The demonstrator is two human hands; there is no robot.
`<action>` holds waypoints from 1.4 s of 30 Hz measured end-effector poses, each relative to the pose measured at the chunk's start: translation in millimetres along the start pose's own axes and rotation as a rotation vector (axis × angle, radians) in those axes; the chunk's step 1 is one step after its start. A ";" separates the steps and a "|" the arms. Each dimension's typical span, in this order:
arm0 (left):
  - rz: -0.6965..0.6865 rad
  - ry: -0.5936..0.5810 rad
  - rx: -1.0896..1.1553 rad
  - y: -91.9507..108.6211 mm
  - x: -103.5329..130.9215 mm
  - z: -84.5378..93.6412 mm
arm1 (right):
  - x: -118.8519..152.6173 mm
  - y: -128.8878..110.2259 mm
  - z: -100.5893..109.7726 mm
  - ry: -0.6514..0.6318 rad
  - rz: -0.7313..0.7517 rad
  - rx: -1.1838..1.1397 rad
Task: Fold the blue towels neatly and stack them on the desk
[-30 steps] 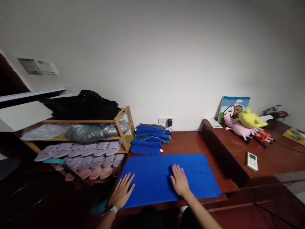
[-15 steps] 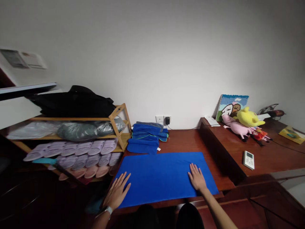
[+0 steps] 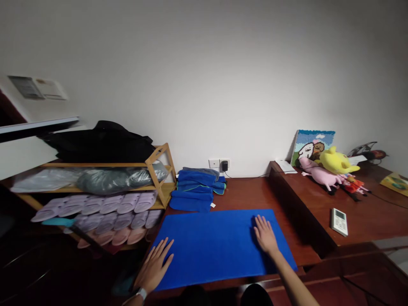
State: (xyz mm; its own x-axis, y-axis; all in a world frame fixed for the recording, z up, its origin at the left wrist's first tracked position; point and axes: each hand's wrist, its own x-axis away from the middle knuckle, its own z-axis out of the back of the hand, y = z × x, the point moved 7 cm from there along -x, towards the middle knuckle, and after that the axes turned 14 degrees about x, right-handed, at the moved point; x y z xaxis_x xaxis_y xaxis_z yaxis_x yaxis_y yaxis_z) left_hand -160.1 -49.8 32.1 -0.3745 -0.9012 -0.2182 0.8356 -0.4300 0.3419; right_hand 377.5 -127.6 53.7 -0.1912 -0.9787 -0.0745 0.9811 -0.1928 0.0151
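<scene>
A blue towel (image 3: 213, 246) lies spread flat on the dark red wooden table (image 3: 248, 193). My left hand (image 3: 154, 261) rests at its left edge, fingers apart, with a watch band on the wrist. On the towel's right part is my right hand (image 3: 265, 234), also open with the fingers spread. Neither hand holds anything. Behind the flat towel, several blue and grey folded towels (image 3: 194, 199) lie in a loose pile, with a small white tag showing on one.
At left stands a wooden rack (image 3: 159, 170) with slippers (image 3: 110, 203), plastic-wrapped items and a black bag (image 3: 103, 142). To the right, a raised wooden surface carries plush toys (image 3: 321, 174), a white remote control (image 3: 339, 222) and a picture (image 3: 314, 146). A black plug (image 3: 225, 165) sits in the wall socket.
The whole view has shifted slightly, so things appear a little lower. My right hand sits a touch farther up the towel; the left stays by the left edge. The towel remains flat.
</scene>
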 end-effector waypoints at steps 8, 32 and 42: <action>-0.007 0.007 0.030 2.7 3.6 4.3 | -49.1 -187.1 5.5 -0.052 0.374 -0.160; -0.038 -0.013 -0.047 1.9 2.7 4.0 | -54.0 126.1 -65.1 -0.162 -0.164 0.123; 0.015 0.067 -0.041 -9.4 -105.8 12.7 | -54.1 130.0 -77.4 -0.114 -0.146 0.117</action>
State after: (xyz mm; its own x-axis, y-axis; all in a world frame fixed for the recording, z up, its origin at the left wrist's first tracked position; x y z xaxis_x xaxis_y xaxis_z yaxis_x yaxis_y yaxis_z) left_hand -133.5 48.9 63.6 -0.3352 -0.9012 -0.2747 0.8570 -0.4128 0.3084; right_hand 517.6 -94.2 -17.5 -0.3396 -0.9401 0.0286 0.9340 -0.3335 0.1286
